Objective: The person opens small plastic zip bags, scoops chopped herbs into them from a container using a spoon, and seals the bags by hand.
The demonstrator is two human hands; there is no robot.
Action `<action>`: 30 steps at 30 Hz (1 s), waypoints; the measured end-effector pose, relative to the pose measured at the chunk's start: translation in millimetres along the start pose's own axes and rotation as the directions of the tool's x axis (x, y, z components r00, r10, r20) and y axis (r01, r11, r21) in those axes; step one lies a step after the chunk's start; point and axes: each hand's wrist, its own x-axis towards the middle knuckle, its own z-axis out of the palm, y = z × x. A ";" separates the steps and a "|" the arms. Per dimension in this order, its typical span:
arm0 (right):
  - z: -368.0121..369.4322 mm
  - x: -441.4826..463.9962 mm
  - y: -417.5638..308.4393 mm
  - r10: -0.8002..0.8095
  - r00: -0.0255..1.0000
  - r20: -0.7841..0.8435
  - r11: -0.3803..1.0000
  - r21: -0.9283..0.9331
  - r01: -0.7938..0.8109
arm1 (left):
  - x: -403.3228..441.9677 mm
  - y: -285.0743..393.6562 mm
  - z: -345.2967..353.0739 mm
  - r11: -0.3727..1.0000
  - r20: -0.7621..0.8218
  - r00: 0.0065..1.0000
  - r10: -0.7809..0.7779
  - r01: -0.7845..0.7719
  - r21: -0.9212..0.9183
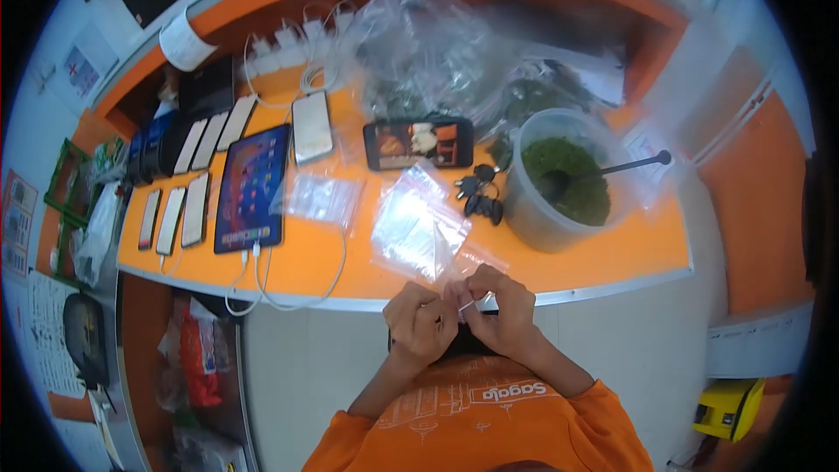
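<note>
My left hand point(419, 323) and my right hand point(501, 306) are close together at the table's front edge. Both pinch a small clear plastic bag point(456, 295) between them. Just beyond lies a pile of clear zip bags point(418, 225) on the orange table point(350, 264). To the right stands a translucent tub point(549, 232) of green powder point(572, 197), with a black spoon point(622, 166) leaning in it. Black keys point(479, 194) lie between the bags and the tub.
A lit phone point(419, 142) lies behind the bags. On the left are a tablet point(253, 188), several phones, another stack of clear bags point(323, 199) and white cables point(336, 275). Large plastic bags point(428, 44) heap at the back beside chargers point(288, 45).
</note>
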 end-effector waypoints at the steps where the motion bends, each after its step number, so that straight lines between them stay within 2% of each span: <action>1: -1.1 1.0 1.1 -0.034 0.999 -0.017 0.999 -0.013 0.033 | -2.1 -0.1 2.8 0.999 -0.012 0.999 -0.032 0.031 -0.040; 4: -8.0 0.2 5.7 -0.152 0.988 -0.041 0.988 -0.048 0.150 | -6.1 -0.8 8.7 0.997 -0.051 0.998 -0.040 0.044 0.063; 8: -24.1 -7.2 6.3 -0.202 0.978 -0.056 0.969 -0.157 0.191 | 1.1 10.4 9.3 0.999 -0.027 0.999 -0.038 0.039 0.036; 9: -27.1 -13.7 7.8 -0.222 0.972 -0.077 0.957 -0.207 0.203 | 4.1 18.9 9.5 0.993 -0.002 0.996 -0.087 0.087 0.081; 11: -36.3 -21.6 8.9 -0.276 0.953 -0.127 0.926 -0.301 0.228 | -3.8 17.3 24.5 0.998 -0.101 0.993 -0.054 0.051 -0.032; 12: -40.6 -25.4 7.3 -0.308 0.940 -0.149 0.907 -0.344 0.243 | -15.4 9.4 35.8 0.981 -0.230 0.973 -0.020 -0.025 -0.192; 13: -48.2 -26.8 6.9 -0.356 0.916 -0.183 0.870 -0.423 0.254 | -17.5 7.9 47.8 0.962 -0.280 0.960 -0.007 -0.070 -0.262; 14: -56.7 -28.4 5.3 -0.402 0.893 -0.205 0.826 -0.501 0.257 | -13.8 11.7 59.9 0.956 -0.259 0.966 0.007 -0.082 -0.280; 17: -80.3 -41.4 2.0 -0.261 0.920 -0.292 0.913 -0.384 0.137 | 1.1 34.1 94.1 0.951 -0.108 0.988 0.113 -0.139 -0.275; 20: -100.0 -58.5 5.1 -0.151 0.960 -0.234 0.900 -0.434 0.036 | 6.1 59.6 127.2 0.896 -0.044 0.976 0.212 -0.212 -0.389; 21: -96.1 -62.3 15.8 -0.178 0.940 -0.291 0.853 -0.522 0.000 | 7.0 66.3 134.2 0.876 -0.033 0.970 0.240 -0.231 -0.423; 24: -105.2 -65.7 14.1 -0.181 0.927 -0.330 0.868 -0.497 -0.007 | 7.4 82.8 149.8 0.813 -0.011 0.951 0.310 -0.271 -0.516; 26: -115.1 -75.6 34.9 -0.139 0.952 -0.274 0.821 -0.569 -0.044 | 7.7 96.7 159.7 0.781 -0.004 0.937 0.349 -0.294 -0.551; 28: -117.3 -85.5 43.4 -0.050 0.957 -0.285 0.843 -0.526 -0.113 | 4.3 108.5 162.4 0.747 -0.008 0.925 0.379 -0.312 -0.587; 30: -116.3 -89.9 45.2 0.079 0.938 -0.337 0.916 -0.348 -0.202 | 1.8 114.7 161.3 0.723 -0.010 0.917 0.398 -0.320 -0.612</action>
